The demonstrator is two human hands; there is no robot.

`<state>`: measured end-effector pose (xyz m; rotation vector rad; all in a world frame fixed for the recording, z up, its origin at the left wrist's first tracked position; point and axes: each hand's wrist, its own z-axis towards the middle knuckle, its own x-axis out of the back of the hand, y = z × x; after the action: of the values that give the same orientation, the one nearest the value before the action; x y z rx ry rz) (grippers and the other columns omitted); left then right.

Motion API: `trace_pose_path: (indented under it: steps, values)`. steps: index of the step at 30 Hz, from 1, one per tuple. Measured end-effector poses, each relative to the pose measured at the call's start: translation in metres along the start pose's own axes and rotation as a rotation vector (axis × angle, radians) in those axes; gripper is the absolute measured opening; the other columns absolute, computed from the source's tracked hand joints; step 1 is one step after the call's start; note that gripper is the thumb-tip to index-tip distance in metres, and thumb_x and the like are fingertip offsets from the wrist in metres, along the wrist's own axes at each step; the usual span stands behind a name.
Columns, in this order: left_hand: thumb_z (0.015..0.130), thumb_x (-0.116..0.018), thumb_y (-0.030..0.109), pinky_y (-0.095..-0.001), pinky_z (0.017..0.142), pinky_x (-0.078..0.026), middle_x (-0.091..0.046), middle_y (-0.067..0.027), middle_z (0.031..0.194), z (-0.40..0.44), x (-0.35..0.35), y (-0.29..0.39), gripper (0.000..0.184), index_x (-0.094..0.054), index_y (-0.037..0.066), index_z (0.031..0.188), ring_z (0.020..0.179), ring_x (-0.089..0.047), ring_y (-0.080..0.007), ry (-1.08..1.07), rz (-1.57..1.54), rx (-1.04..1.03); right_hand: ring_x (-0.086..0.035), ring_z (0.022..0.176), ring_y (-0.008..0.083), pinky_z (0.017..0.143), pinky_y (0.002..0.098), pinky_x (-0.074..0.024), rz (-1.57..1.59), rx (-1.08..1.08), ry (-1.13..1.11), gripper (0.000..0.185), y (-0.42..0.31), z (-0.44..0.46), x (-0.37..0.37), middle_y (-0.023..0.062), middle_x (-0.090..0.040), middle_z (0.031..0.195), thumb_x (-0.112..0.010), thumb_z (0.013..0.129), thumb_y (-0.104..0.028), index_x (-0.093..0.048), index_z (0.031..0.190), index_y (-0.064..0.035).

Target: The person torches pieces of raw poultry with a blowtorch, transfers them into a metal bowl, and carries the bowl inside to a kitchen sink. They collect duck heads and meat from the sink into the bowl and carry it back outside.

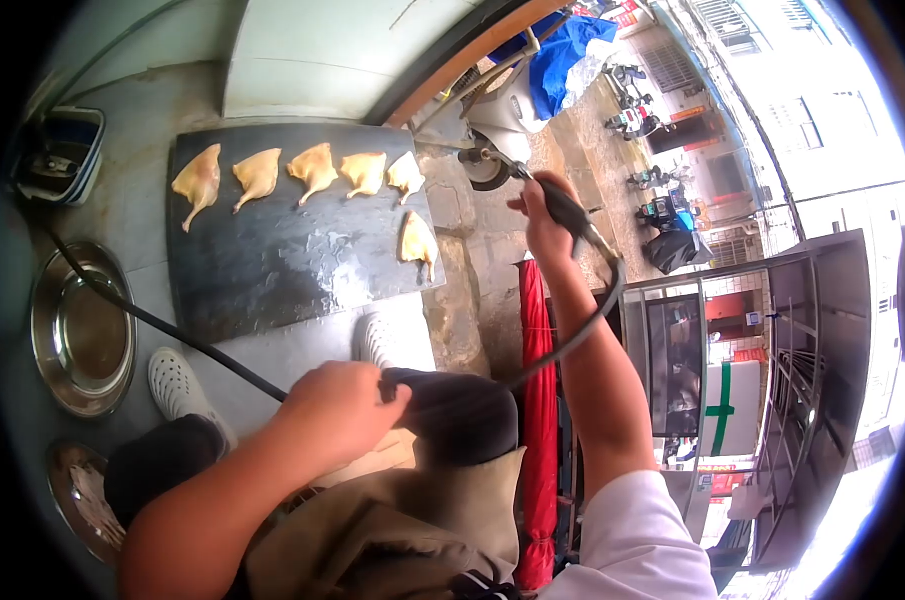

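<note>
My right hand (550,228) is raised at the upper right, its fingers wrapped round the dark handle of a gas torch (571,212). The torch's thin metal neck points to the upper left; no flame shows. From its rear end a black hose (610,310) loops down to my left hand (335,412), which is closed round it above my lap. The hose runs on to the left across the floor. Several pale yellow poultry legs, likely duck, lie on a dark wet board (283,275) on the floor: a row along its far side, and one leg (418,242) near the right edge.
A steel basin (85,340) stands on the floor at left, below a bin-like container (73,155). Another metal dish (85,500) holds pale items at lower left. A folded red canopy (539,440) and a metal cart (803,390) stand right. Parked scooters (633,115) line the alley.
</note>
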<state>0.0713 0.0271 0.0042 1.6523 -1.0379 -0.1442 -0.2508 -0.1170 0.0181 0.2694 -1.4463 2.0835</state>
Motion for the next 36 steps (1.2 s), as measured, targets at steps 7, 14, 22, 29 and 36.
trace_pose_path:
  steps: [7, 14, 22, 29, 36]
  values:
    - [0.086, -0.059, 0.028, -0.0475, 0.062, -0.05, -0.062, -0.0212, 0.065, 0.027, 0.031, -0.013, 0.034, -0.061, 0.0, 0.067, 0.065, -0.061, -0.0408, 0.34, 0.009, 0.042, -0.067, 0.064, 0.0173, 0.057, 0.0289, -0.0531, -0.105, -0.072, -0.098, 0.019, 0.081, 0.071, -0.056, 0.0115, -0.066, 0.077, -0.064, 0.087, -0.012, -0.059, 0.101, 0.0]
    - [0.087, -0.058, 0.027, -0.048, 0.058, -0.051, -0.06, -0.0233, 0.06, 0.051, 0.025, 0.011, 0.033, -0.061, 0.001, 0.068, 0.059, -0.062, -0.0415, 0.283, -0.128, -0.018, -0.069, 0.067, 0.0189, 0.059, 0.0272, -0.0531, -0.169, -0.158, -0.248, 0.024, 0.12, 0.091, -0.1, 0.0096, -0.065, 0.078, -0.063, 0.085, -0.017, -0.058, 0.1, 0.0003]
    - [0.087, -0.06, 0.026, -0.0459, 0.055, -0.051, -0.058, -0.0218, 0.056, 0.066, 0.03, 0.014, 0.032, -0.06, 0.0, 0.068, 0.055, -0.061, -0.0397, 0.291, -0.192, -0.081, -0.069, 0.066, 0.0188, 0.059, 0.0274, -0.0526, -0.215, -0.162, -0.297, 0.023, 0.119, 0.107, -0.125, 0.0095, -0.066, 0.078, -0.063, 0.084, -0.017, -0.06, 0.098, 0.0008]
    - [0.086, -0.06, 0.023, -0.0442, 0.053, -0.05, -0.057, -0.021, 0.054, 0.071, 0.025, 0.014, 0.031, -0.058, 0.0, 0.067, 0.054, -0.061, -0.0387, 0.345, -0.202, -0.1, -0.07, 0.066, 0.0194, 0.058, 0.0277, -0.0527, -0.22, -0.115, -0.346, 0.023, 0.118, 0.119, -0.132, 0.0099, -0.066, 0.078, -0.063, 0.083, -0.016, -0.061, 0.099, 0.0006]
    - [0.086, -0.061, 0.02, -0.0452, 0.053, -0.049, -0.057, -0.0213, 0.056, 0.076, 0.027, 0.015, 0.03, -0.055, 0.0, 0.065, 0.054, -0.06, -0.0402, 0.4, -0.303, -0.068, -0.07, 0.065, 0.0195, 0.059, 0.0276, -0.0537, -0.333, -0.014, -0.328, 0.021, 0.134, 0.14, -0.133, 0.0109, -0.067, 0.075, -0.063, 0.082, -0.016, -0.062, 0.094, 0.0011]
